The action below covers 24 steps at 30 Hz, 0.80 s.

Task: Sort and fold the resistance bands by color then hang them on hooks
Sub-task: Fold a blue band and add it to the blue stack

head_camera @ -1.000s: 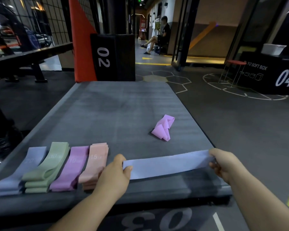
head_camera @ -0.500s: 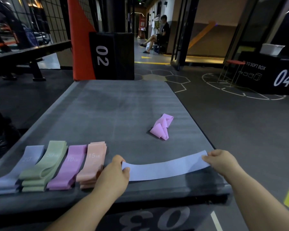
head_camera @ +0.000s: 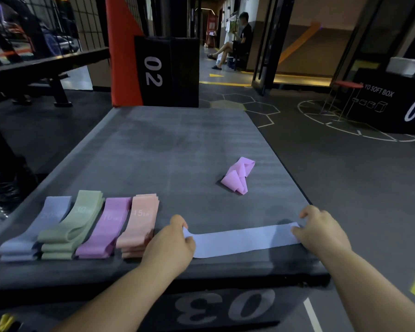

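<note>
Lilac-blue band (head_camera: 244,240), 5 o'clock: smooth, matt, thin elastic-cloth look. Box top (head_camera: 177,144) beneath it: matt grey, finely ribbed grain; box front (head_camera: 225,305), 6 o'clock: black, faint vinyl-like sheen. Folded stacks (head_camera: 82,226), 8 o'clock, and crumpled pink band (head_camera: 237,176), 3 o'clock: same soft matt finish.

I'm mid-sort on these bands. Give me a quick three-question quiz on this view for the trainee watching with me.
1. True or false: the crumpled pink band lies apart from the flat band.
2. Which folded stack is nearest the left hand? A) green stack B) peach stack C) purple stack
3. Fill in: the left hand and the right hand each grip an end of the flat band, whose colour is pale ____.
Key: 1 true; 2 B; 3 blue.
</note>
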Available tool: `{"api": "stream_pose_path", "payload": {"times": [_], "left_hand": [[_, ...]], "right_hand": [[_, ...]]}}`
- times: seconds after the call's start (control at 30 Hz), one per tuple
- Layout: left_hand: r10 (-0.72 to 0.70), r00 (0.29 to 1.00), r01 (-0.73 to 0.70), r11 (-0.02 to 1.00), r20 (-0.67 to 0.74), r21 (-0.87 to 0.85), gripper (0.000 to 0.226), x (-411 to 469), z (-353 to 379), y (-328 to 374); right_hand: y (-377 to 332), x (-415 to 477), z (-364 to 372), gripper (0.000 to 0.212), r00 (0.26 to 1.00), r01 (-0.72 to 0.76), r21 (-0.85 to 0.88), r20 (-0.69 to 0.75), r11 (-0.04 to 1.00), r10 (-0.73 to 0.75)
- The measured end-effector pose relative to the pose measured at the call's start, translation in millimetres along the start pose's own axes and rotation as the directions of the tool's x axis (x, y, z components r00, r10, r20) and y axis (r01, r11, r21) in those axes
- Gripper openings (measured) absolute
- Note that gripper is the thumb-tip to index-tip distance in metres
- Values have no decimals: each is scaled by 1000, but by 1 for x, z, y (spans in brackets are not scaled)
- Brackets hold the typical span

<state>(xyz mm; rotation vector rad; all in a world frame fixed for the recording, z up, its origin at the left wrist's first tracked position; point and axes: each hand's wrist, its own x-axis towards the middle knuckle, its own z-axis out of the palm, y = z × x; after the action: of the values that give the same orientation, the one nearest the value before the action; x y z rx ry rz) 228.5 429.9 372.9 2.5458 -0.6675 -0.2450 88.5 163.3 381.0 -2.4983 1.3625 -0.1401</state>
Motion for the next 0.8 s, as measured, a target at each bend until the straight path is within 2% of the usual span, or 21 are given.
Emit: {"api": "stream_pose_path", "payload": {"times": [0.03,0.1,0.13,0.23,0.3,0.37,0.4,0.47,0.6,0.63,0.73,0.8], "left_hand": [[0,1000,1,999,20,-35,23,1,0,0],[12,998,-2,991,69,-134,34,3,0,2],[27,996,-9,982,91,-191,37,4,1,4],[101,986,-52,944,133,-326,46,5,3,11],[165,976,-107,932,142,-347,59,5,7,15],[216,965,-163,939,149,-301,66,3,11,17],[233,961,-185,944,152,-275,67,3,13,18],[263,954,-225,946,145,-234,68,3,15,20],[311,947,-297,943,84,-149,60,0,18,24],[316,948,-308,944,49,-121,59,0,18,25],[348,937,-349,937,-41,-24,62,0,21,23],[379,925,-377,925,-39,38,67,0,24,23]], "right_hand": [[-3,-3,0,22,999,44,13,-31,999,-43],[-14,-8,2,13,984,180,105,-35,978,-177],[-21,-14,2,11,967,247,183,12,952,-253],[-44,-34,8,25,866,382,358,183,852,-466],[-57,-45,13,19,804,410,443,237,797,-546],[-66,-53,19,7,779,377,529,262,760,-569],[-69,-55,21,8,777,359,555,267,750,-570],[-74,-58,28,19,809,334,553,248,763,-534],[-80,-58,32,4,865,358,483,151,799,-478],[-81,-58,32,6,866,360,486,144,796,-480],[-82,-58,30,10,862,297,597,169,746,-478],[-83,-59,28,12,854,221,691,203,688,-478]]}}
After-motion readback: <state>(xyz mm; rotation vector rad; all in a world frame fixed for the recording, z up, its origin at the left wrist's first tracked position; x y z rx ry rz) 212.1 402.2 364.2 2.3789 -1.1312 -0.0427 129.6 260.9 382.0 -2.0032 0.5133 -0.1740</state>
